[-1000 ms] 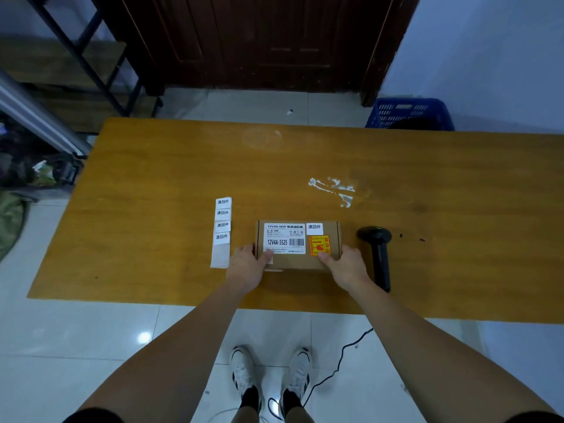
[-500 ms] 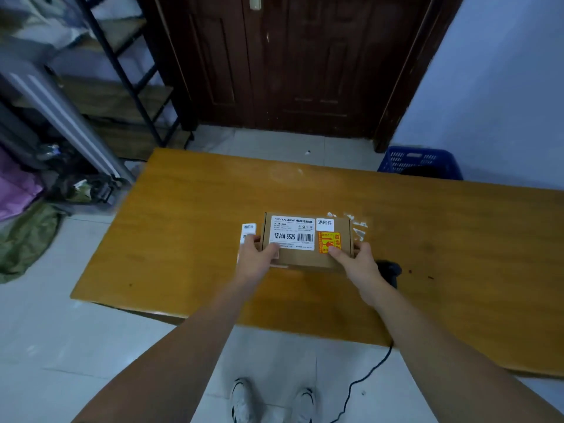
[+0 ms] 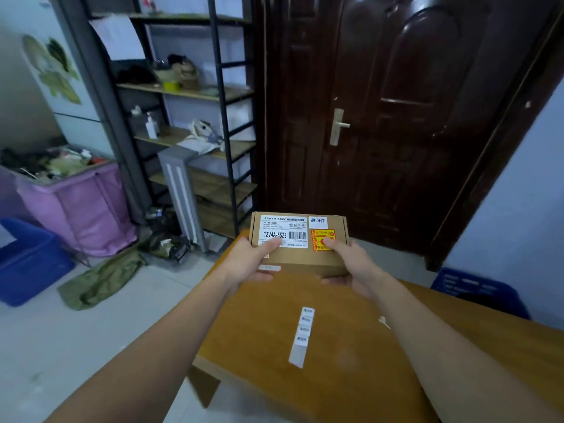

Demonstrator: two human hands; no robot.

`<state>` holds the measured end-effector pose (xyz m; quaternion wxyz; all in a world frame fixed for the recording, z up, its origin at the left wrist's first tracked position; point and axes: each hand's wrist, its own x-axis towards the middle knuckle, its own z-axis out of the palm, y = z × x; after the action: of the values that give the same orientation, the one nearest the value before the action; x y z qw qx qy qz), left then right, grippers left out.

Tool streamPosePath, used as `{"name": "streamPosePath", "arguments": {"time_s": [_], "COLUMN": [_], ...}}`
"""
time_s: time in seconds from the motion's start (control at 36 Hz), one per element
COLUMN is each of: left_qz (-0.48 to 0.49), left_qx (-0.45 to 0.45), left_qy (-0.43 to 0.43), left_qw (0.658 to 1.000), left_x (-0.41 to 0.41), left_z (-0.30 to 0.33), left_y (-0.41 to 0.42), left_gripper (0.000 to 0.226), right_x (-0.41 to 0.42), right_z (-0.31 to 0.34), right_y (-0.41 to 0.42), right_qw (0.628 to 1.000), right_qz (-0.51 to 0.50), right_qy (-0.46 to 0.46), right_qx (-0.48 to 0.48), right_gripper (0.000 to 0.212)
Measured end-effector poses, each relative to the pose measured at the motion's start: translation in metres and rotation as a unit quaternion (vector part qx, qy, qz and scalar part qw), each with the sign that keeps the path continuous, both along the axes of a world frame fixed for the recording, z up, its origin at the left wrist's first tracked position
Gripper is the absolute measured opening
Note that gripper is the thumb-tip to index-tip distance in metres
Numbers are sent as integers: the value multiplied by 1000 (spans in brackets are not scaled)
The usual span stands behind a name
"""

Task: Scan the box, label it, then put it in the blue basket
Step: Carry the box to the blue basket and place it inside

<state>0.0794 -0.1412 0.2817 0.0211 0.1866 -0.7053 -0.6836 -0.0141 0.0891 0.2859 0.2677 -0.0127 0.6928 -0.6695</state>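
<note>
The small cardboard box (image 3: 300,259) is lifted off the wooden table (image 3: 351,346) and held in the air over its far left end. It carries a white barcode label, a small white sticker and an orange sticker on top. My left hand (image 3: 253,262) grips its left side with the thumb on the white label. My right hand (image 3: 351,267) grips its right side, thumb on the orange sticker. A blue basket (image 3: 479,290) stands on the floor beyond the table at the right. The scanner is out of view.
A strip of white labels (image 3: 302,337) lies on the table below the box. On the floor at left are a blue bin (image 3: 27,261), a purple hamper (image 3: 82,206) and green cloth (image 3: 100,277). A metal shelf rack (image 3: 195,117) and dark door (image 3: 396,117) stand ahead.
Both hands lifted the box off the table and carried it up and leftward. The view swung left and upward, so the scanner dropped out of sight and the shelf rack appeared.
</note>
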Motion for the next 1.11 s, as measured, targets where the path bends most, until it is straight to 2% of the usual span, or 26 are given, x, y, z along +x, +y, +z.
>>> {"name": "streamPosePath", "arguments": {"time_s": [0.11,0.25,0.33,0.42,0.53,0.64,0.81,1.03,1.11], "left_qz": [49,90,108,179,253,344,414,475,485], "left_qx": [-7,-25,-12,-29,-55,-105,-73,-66,-60], "left_qy": [31,55,73,77,74,52,28,3,0], "left_qw": [998,994,991,980,963,931,907,877,872], "left_x": [26,70,106,148,208,265,332,347,343], "left_z": [32,66,82,93,96,93,83,73,73], "left_y": [-37,-103,-150,-193,-243,-289,-340,-402,-427], "left_gripper": [49,52,39,41,37,43,56,48,50], "right_x": [9,30,47,71,109,147,195,200,190], "right_z": [36,72,87,96,97,96,85,55,49], "right_y": [-48,-127,-185,-247,-326,-397,-489,-598,-636], "right_qw": [998,993,988,980,968,951,923,902,889], "right_qz": [29,68,108,159,221,287,370,425,451], "right_qy": [48,93,109,108,98,94,80,54,53], "right_qx": [7,-16,-32,-48,-61,-64,-61,-57,-57], "right_gripper": [47,48,49,49,44,41,41,53,51]}}
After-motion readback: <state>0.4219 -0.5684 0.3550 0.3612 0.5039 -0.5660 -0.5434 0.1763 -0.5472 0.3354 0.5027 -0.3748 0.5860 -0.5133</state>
